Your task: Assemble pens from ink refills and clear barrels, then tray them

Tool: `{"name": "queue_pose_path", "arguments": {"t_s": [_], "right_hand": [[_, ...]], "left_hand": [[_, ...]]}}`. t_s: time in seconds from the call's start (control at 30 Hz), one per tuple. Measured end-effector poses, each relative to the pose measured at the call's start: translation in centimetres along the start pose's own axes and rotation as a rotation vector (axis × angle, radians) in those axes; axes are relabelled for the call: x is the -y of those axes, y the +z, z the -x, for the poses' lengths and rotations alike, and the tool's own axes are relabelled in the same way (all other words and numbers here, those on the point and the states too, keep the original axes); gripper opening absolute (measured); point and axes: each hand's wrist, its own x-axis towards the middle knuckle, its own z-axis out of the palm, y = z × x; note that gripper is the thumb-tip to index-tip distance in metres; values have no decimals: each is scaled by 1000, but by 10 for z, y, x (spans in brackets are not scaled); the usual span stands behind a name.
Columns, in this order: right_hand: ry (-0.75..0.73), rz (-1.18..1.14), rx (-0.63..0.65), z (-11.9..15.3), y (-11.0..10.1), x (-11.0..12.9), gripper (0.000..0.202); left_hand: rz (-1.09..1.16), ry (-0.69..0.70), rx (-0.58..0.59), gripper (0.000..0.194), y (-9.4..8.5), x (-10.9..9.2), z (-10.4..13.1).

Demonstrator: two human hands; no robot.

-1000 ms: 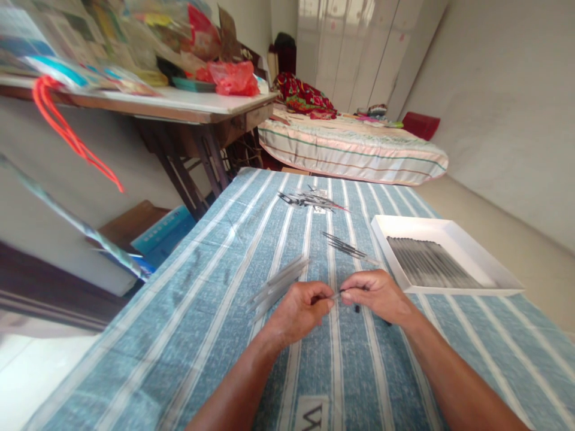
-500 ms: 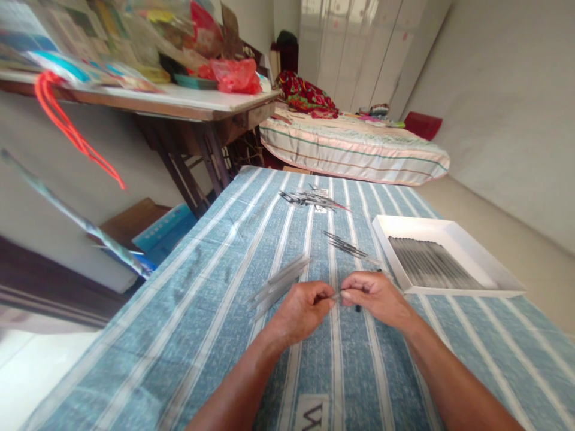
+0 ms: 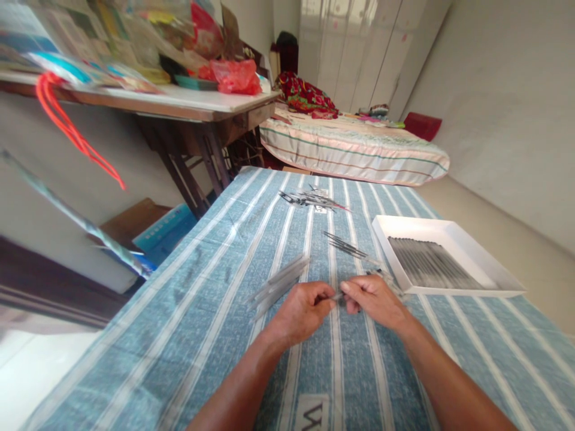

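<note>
My left hand is closed in a pinch over the middle of the cloth. Just to its right, my right hand is pinched too, thumb on top, and the fingertips of both hands nearly meet. Between them shows a thin, pale piece, mostly covered by fingers and too small to name. A bundle of clear grey slender tubes lies beyond my left hand. Several thin dark rods, like pen refills, lie ahead. Small dark and clear pieces lie behind my right hand, partly hidden.
A white box on the right holds a row of dark sticks. A pile of thin black and clear parts lies farther back on the striped cloth. A cluttered desk stands left, a bed beyond.
My right hand has turned slightly, its thumb now lying over the top and the fingers curled beneath. The left hand has stayed in place.
</note>
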Motion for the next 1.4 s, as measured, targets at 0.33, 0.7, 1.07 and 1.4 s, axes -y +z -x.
{"name": "queue_pose_path", "arguments": {"t_s": [0.33,0.7,1.07,1.4], "right_hand": [[25,-30,-12,1,2,-2,39],[26,-62,6,2,4,-4,35],[80,2,-22,3,3,-4,48],[58,-76,-21,3,7,-9,36]], "left_hand": [[0,-3,9,12,2,-3,0],[-45,-15,19,12,3,-4,0],[-113,6,34,13,2,-6,-1],[-278,110,2,14,3,0,-1]]}}
